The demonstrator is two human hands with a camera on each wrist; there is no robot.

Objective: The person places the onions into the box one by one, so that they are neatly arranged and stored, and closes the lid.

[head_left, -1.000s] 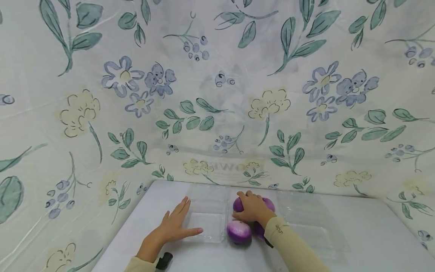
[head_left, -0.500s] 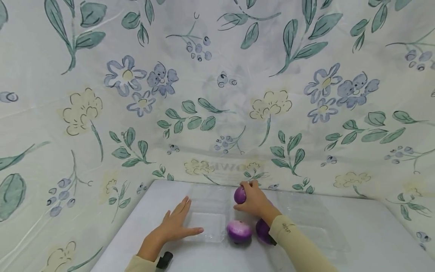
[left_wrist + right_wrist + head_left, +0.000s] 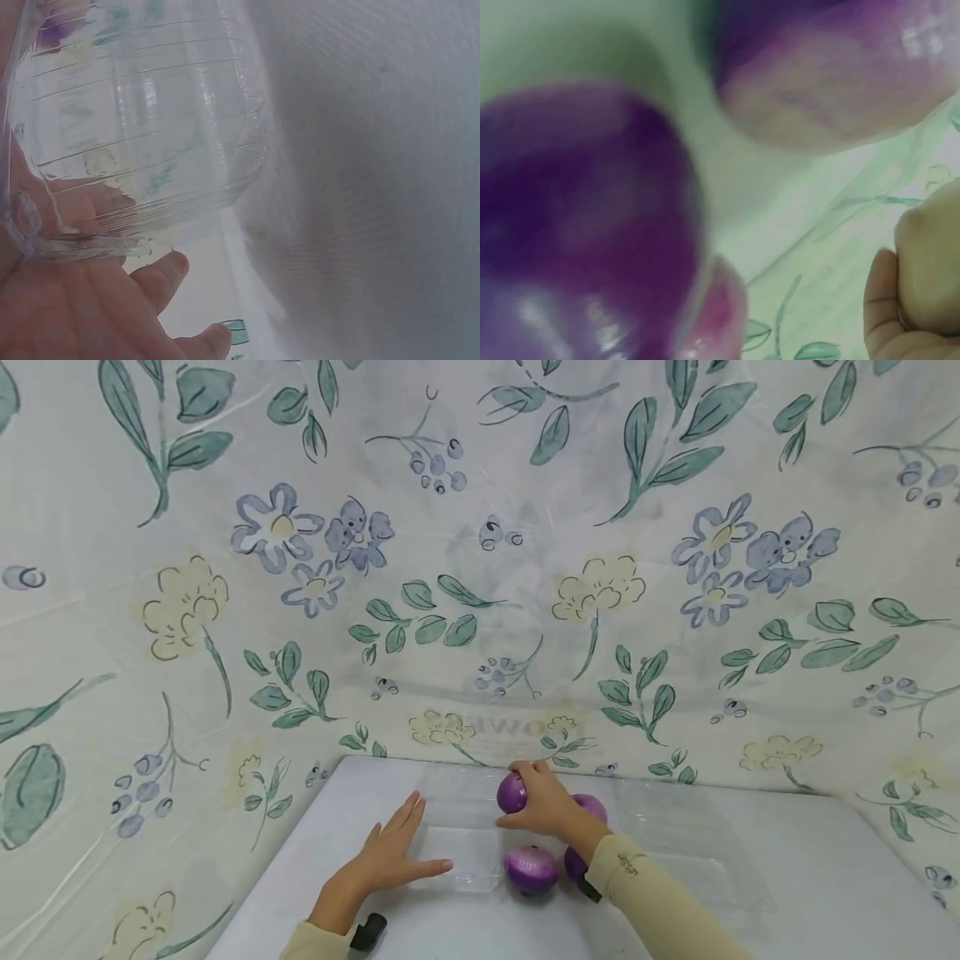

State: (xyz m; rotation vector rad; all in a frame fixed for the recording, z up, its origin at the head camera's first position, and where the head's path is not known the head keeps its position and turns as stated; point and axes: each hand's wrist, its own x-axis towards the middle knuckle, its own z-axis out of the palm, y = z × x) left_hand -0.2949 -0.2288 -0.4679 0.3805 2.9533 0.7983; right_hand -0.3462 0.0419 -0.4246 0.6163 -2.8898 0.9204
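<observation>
In the head view my right hand [image 3: 546, 803] grips a purple onion [image 3: 512, 793] over the right edge of the clear plastic container [image 3: 459, 860]. Three more onions sit on the table around that hand: a front onion [image 3: 531, 870], one partly behind the wrist [image 3: 576, 863], and one farther back [image 3: 591, 807]. My left hand [image 3: 386, 858] lies along the container's left side, fingers spread and thumb over its front part. Seen from the left wrist, the container wall [image 3: 150, 112] rises beside the fingers. A large onion [image 3: 585, 225] fills the left of the right wrist view.
Right of the onions lies another clear plastic piece, the open lid or tray [image 3: 697, 852], on the white table [image 3: 817, 860]. A floral sheet [image 3: 480, 610] hangs behind and on the left. A black strap piece [image 3: 369, 932] shows at the left wrist.
My right hand has lifted the onion from the group and carried it left to the container's edge. The back onion has come into view. My left hand has stayed in place.
</observation>
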